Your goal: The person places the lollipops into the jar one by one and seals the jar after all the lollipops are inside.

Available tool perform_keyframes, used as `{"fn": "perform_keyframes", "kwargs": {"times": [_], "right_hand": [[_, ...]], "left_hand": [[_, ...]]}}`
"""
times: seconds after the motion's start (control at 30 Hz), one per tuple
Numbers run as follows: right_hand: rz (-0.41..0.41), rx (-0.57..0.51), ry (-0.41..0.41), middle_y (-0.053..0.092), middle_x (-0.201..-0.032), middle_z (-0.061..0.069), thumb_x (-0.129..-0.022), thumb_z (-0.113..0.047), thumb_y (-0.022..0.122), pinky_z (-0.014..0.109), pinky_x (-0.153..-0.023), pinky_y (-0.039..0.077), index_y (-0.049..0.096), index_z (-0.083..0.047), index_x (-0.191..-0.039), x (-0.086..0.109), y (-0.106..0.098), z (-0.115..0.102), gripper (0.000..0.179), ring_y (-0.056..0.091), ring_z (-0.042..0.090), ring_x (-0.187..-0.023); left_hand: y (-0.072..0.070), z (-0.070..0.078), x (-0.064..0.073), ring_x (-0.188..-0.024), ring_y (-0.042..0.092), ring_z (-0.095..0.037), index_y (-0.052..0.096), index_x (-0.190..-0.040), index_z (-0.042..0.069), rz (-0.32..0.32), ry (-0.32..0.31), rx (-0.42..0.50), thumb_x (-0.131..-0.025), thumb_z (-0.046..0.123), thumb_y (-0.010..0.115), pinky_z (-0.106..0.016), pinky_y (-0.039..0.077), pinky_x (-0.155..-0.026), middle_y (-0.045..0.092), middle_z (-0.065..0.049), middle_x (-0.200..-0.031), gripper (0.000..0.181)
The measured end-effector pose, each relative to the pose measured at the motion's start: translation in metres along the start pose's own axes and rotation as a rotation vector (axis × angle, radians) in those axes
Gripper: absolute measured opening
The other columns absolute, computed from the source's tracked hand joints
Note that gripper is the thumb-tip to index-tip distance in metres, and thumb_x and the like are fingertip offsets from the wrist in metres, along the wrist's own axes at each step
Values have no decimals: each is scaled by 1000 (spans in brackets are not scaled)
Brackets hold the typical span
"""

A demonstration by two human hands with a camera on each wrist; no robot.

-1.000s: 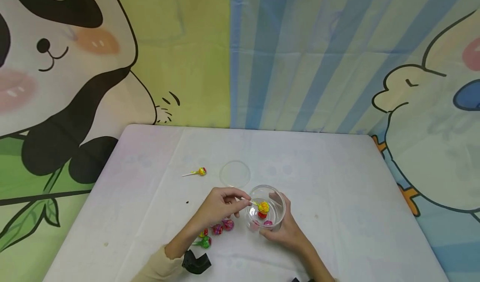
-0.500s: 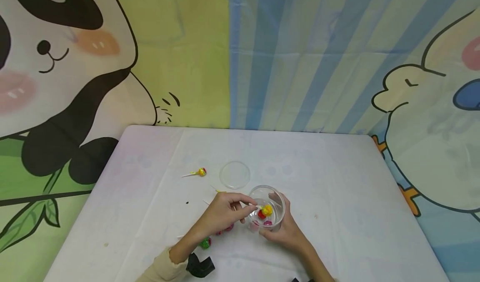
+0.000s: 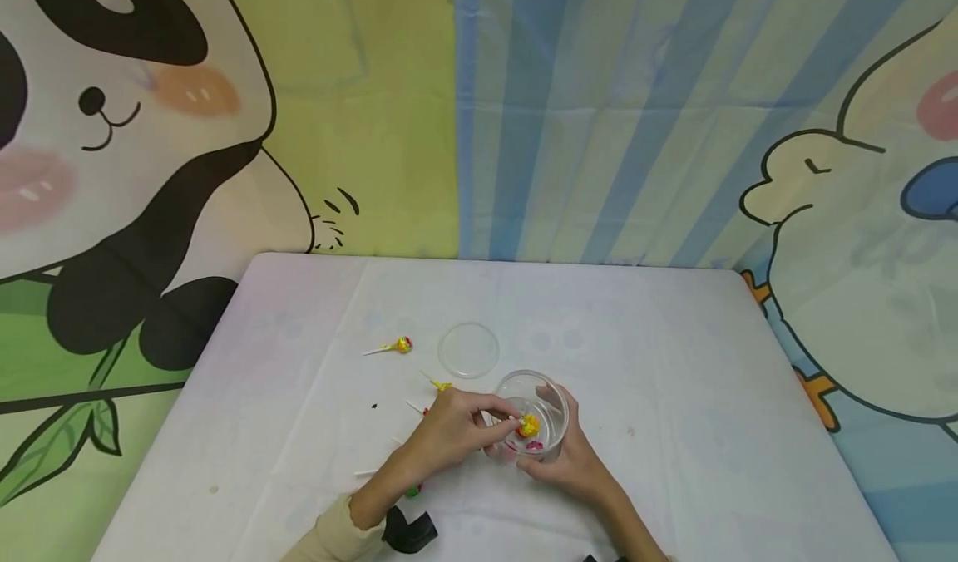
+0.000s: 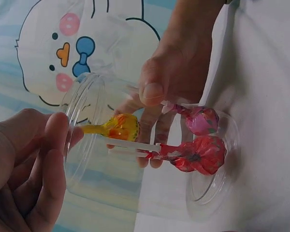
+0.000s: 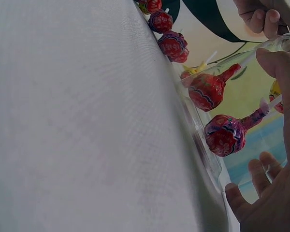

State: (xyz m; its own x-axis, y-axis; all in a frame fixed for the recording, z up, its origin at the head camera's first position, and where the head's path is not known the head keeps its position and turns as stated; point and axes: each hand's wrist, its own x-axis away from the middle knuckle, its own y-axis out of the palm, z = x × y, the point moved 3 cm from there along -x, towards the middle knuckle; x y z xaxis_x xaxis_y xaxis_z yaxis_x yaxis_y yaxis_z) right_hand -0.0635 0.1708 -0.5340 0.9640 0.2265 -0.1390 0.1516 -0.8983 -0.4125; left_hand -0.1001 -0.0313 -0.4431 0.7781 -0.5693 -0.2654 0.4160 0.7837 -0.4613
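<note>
My left hand (image 3: pixel 466 421) pinches the stick of a yellow lollipop (image 4: pixel 122 127) at the mouth of a clear plastic jar (image 3: pixel 557 429). The wrapped candy end hangs inside the jar, below the rim. My right hand (image 3: pixel 572 458) grips the jar from the right side, thumb in front and fingers round the back. Down in the jar lie a red lollipop (image 4: pixel 198 154) and a pink-purple lollipop (image 5: pixel 225 135), heads toward the bottom and sticks toward the mouth. The jar stands upright on the white table.
A round clear lid (image 3: pixel 468 351) lies behind the jar. One yellow lollipop (image 3: pixel 403 344) lies left of the lid. Several more, including a green lollipop (image 3: pixel 414 490), are partly hidden under my left forearm. The white table (image 3: pixel 674 362) meets a cartoon-printed backdrop.
My left hand has moved slightly right and down, lowering the yellow lollipop deeper into the jar. My right hand and the jar have stayed in place.
</note>
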Motion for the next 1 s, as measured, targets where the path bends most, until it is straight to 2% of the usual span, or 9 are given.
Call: {"fn": "perform_keyframes", "kwargs": {"times": [0.2, 0.4, 0.5, 0.6, 0.67, 0.8, 0.9, 1.0], "right_hand": [[0, -18, -9, 35, -149, 18, -68, -20, 87, 16, -106, 35, 12, -16, -149, 1, 1, -1, 110, 47, 37, -129], [-2, -31, -28, 35, -149, 17, -69, -19, 87, 15, -106, 35, 11, -15, -149, 0, 1, -1, 110, 47, 39, -127], [-6, -24, -32, 35, -148, 18, -69, -19, 87, 17, -106, 36, 11, -14, -149, -1, 1, -2, 110, 47, 39, -128], [-7, -4, -29, 35, -148, 18, -69, -20, 86, 20, -106, 38, 10, -15, -150, -1, 1, -3, 111, 48, 39, -128], [-7, 2, -19, 35, -148, 17, -69, -21, 86, 23, -106, 39, 10, -16, -150, -1, 1, -3, 111, 48, 39, -128], [-9, 9, -17, 35, -148, 16, -69, -20, 86, 24, -105, 41, 9, -17, -151, 0, 1, -2, 113, 49, 41, -128], [-9, 17, -27, 35, -148, 18, -69, -21, 86, 22, -105, 39, 9, -16, -150, 0, 0, -1, 112, 49, 41, -127], [-7, 17, -23, 35, -148, 18, -69, -21, 86, 23, -105, 39, 10, -16, -150, 0, 0, -1, 111, 48, 41, -128]], "left_hand": [[2, 4, -1, -48, 52, 14, 78, -92, 13, 52, 117, -115, -83, 16, 76, -6, 36, -43, 76, 5, -79, 9], [7, 5, -1, -55, 50, 14, 78, -91, 13, 86, 196, -158, -82, 17, 77, -3, 39, -51, 76, 6, -80, 11], [10, 5, -1, -57, 50, 13, 78, -92, 14, 90, 212, -169, -82, 17, 77, -2, 40, -54, 76, 7, -81, 11], [12, 5, -1, -51, 49, 15, 78, -92, 16, 67, 161, -143, -83, 20, 76, -3, 39, -50, 76, 8, -79, 10], [13, 5, -2, -43, 46, 16, 78, -92, 18, 40, 99, -115, -84, 22, 75, -5, 38, -46, 75, 9, -78, 10], [15, 7, -4, -34, 43, 15, 78, -94, 21, -12, -21, -114, -85, 28, 73, -9, 39, -47, 76, 11, -80, 12], [14, 9, -5, -33, 44, 12, 78, -94, 21, -39, -76, -128, -85, 28, 73, -11, 39, -49, 75, 12, -76, 13], [14, 10, -6, -33, 45, 11, 78, -92, 20, -65, -103, -139, -87, 25, 71, -12, 39, -49, 72, 13, -70, 10]]}}
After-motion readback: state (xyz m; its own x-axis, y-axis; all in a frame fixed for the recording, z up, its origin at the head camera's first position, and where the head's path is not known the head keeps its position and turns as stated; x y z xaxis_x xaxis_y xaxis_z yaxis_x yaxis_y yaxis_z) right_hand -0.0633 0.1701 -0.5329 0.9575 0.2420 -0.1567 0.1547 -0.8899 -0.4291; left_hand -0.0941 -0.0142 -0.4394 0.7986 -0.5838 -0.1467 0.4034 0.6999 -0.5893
